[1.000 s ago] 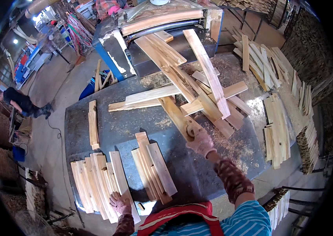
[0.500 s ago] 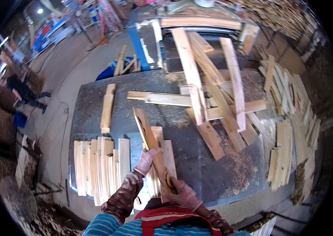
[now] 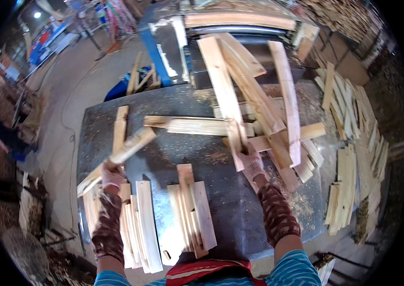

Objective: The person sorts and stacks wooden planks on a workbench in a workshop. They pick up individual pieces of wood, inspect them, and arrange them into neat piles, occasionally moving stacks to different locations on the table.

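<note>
My left hand [image 3: 113,175], in a pale work glove, is closed round a wooden board [image 3: 134,145] held at a slant. That board passes over the far end of the left row of boards [image 3: 148,224]. At the right, my gloved right hand [image 3: 252,163] grips the near end of a long, pale plank [image 3: 219,78], whose far end rests toward the machine; its fingers are partly hidden. Beneath and beside this plank lies a crossed heap of boards [image 3: 278,151]. Between my arms is a smaller bundle of boards [image 3: 186,209], lying side by side on the dark table [image 3: 164,164].
A planer-like machine [image 3: 240,31] with a blue side stands at the far edge. Boards [image 3: 197,125] lie across the table's middle, and another [image 3: 120,125] at the left. Stacked boards [image 3: 342,186] sit at the right. Sawdust is scattered about; a person [image 3: 11,138] is far left.
Both hands were together on one board in front of me. My left hand has carried that board left, over the row; my right hand has reached right and taken hold of the long plank.
</note>
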The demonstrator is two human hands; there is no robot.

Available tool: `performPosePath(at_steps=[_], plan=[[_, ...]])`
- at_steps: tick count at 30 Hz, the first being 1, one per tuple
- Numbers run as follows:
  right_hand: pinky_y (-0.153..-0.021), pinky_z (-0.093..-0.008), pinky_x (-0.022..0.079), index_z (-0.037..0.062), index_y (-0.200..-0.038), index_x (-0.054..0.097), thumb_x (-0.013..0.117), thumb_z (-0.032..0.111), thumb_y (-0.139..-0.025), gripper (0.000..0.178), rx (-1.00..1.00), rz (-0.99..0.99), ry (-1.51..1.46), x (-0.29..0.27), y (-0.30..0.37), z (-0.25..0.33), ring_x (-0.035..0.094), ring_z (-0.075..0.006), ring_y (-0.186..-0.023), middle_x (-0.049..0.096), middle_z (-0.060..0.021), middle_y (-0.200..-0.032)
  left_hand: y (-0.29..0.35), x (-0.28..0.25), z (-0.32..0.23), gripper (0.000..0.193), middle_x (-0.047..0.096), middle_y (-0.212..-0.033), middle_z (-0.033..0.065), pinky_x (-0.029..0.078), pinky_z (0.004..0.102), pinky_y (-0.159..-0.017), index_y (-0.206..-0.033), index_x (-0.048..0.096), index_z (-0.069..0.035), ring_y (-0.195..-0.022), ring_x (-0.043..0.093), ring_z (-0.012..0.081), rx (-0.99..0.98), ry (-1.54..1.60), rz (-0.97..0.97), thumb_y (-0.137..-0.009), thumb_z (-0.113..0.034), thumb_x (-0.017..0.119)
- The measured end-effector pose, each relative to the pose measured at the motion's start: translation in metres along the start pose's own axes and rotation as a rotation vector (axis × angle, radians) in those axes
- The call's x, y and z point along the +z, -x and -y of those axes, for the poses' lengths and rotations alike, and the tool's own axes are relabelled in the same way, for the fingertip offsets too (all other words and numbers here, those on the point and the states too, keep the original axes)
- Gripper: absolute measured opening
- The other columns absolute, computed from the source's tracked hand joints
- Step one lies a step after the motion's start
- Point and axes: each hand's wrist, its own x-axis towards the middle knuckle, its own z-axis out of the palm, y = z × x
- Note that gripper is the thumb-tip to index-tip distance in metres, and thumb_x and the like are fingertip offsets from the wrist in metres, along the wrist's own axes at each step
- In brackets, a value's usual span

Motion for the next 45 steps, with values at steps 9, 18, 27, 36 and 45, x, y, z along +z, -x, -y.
performPosePath(at_steps=[9,18,27,36,45], plan=[[-0.067,-0.0254,0.051,-0.0044,-0.118,0.065,0.071,0.015,-0.091,0.034,0.391,0.144,-0.685,-0.037,0.066,0.048,0.062,-0.01,-0.077,0.068,-0.0028,-0.093,0.063,0.197,0.063,0.032,0.06,-0.077,0.0007,0.047,0.0275,-0.066,-0.096,0.064,-0.012,-0.072,0.058,0.0136,0.058,-0.45,0.604,-0.098,-0.043,0.059],[-0.086,-0.0266,0.05,-0.0045,-0.126,0.06,0.068,0.018,-0.093,0.041,0.286,0.581,-0.472,-0.038,0.163,0.098,0.06,-0.0116,-0.09,0.067,-0.0036,-0.103,0.146,0.208,0.199,0.061,0.065,-0.118,0.013,0.057,0.0363,-0.087,-0.132,0.053,0.0,-0.099,0.067,0.0225,-0.3,-0.397,0.681,-0.085,-0.028,0.078],[-0.102,-0.0437,0.047,0.0033,-0.147,0.037,0.074,0.042,-0.079,0.086,-0.151,-0.219,0.443,-0.036,0.017,0.047,0.051,-0.0388,-0.126,0.048,-0.0245,-0.141,0.116,0.144,0.164,0.029,0.069,-0.106,0.0085,0.061,0.0353,-0.079,-0.116,0.061,-0.004,-0.092,0.069,0.0225,-0.15,0.067,0.215,-0.09,-0.014,0.071],[-0.098,-0.0436,0.049,0.0117,-0.146,0.035,0.079,0.048,-0.069,0.097,0.401,0.185,0.64,-0.025,-0.01,0.07,0.058,-0.0355,-0.118,0.057,-0.0192,-0.128,0.127,0.088,0.178,0.025,0.072,-0.108,0.0128,0.062,0.0435,-0.081,-0.114,0.064,-0.002,-0.098,0.07,0.0266,-0.265,0.239,0.243,-0.093,-0.016,0.067],[-0.091,-0.0484,0.052,0.0115,-0.136,0.043,0.083,0.039,-0.065,0.086,0.479,0.083,0.747,-0.078,0.201,-0.009,0.061,-0.0403,-0.11,0.059,-0.0202,-0.121,0.179,0.065,0.223,0.027,0.069,-0.115,0.0101,0.058,0.041,-0.093,-0.118,0.061,-0.002,-0.109,0.066,0.0249,-0.233,0.415,0.251,-0.092,-0.006,0.066]])
